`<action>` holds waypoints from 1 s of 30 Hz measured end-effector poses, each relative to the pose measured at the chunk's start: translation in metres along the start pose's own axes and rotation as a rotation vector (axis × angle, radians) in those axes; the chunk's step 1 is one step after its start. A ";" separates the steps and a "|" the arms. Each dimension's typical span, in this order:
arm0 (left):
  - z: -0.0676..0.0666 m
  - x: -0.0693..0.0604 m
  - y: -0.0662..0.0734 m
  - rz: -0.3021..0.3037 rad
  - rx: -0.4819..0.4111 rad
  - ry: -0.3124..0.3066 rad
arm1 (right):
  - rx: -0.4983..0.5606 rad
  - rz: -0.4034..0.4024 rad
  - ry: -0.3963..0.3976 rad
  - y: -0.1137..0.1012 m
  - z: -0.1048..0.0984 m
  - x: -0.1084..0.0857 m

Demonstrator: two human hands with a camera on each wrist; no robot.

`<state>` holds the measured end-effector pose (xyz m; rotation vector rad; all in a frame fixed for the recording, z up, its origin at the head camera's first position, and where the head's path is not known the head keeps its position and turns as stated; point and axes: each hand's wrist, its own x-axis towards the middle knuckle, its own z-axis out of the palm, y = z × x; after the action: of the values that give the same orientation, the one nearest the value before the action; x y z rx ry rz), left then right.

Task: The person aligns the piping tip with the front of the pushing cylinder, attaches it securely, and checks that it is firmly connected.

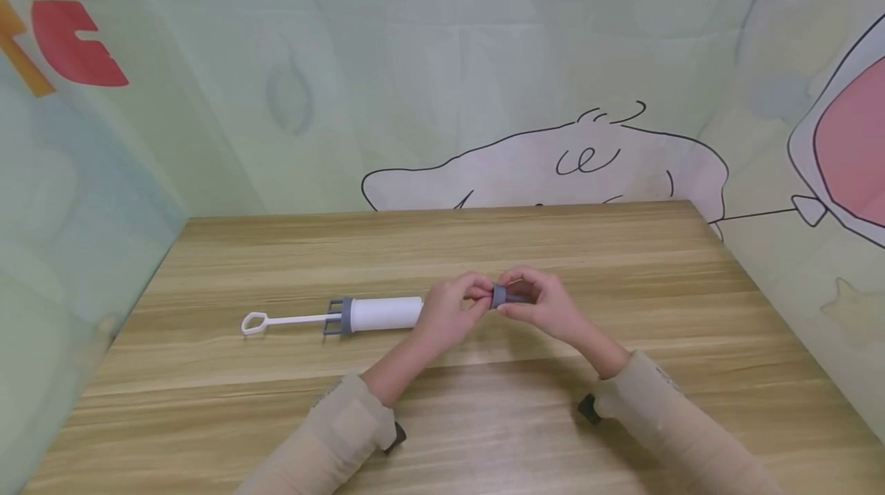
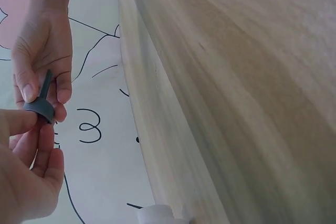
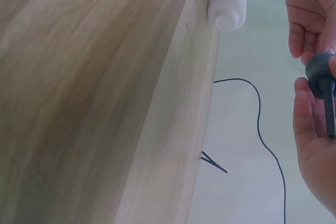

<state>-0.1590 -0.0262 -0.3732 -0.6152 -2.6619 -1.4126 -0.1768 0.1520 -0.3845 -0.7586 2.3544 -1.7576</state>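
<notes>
Both hands meet over the table at a grey nozzle cap [image 1: 498, 296] with a wide ring and a narrow spout. My left hand [image 1: 445, 314] pinches the ring between thumb and fingers. From the other side, my right hand [image 1: 546, 303] grips the cap, its thumb on the ring near the spout in the left wrist view. The spout [image 3: 329, 111] points back toward the right palm. Left of the hands lies a white tube [image 1: 387, 313] with a grey end collar [image 1: 346, 316]; the left hand hides its right end. A white rod with a hexagonal loop handle [image 1: 254, 323] sticks out from the collar.
The wood-grain table [image 1: 484, 426] carries the tube, which lies on its side. Printed cloth walls [image 1: 429, 95] stand behind the table and at both sides. A dark piece [image 1: 590, 409] shows at the right sleeve's cuff, another [image 1: 396, 438] at the left.
</notes>
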 end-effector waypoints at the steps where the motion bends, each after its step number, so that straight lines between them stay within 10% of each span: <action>1: 0.000 -0.001 0.000 -0.004 -0.006 -0.006 | 0.000 0.004 0.001 0.000 0.000 0.000; 30: -0.018 -0.007 -0.011 0.025 0.211 -0.132 | -0.022 0.016 -0.051 -0.002 0.000 -0.003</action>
<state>-0.1591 -0.0484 -0.3726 -0.7393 -2.8428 -1.1003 -0.1735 0.1524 -0.3829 -0.7753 2.3445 -1.6880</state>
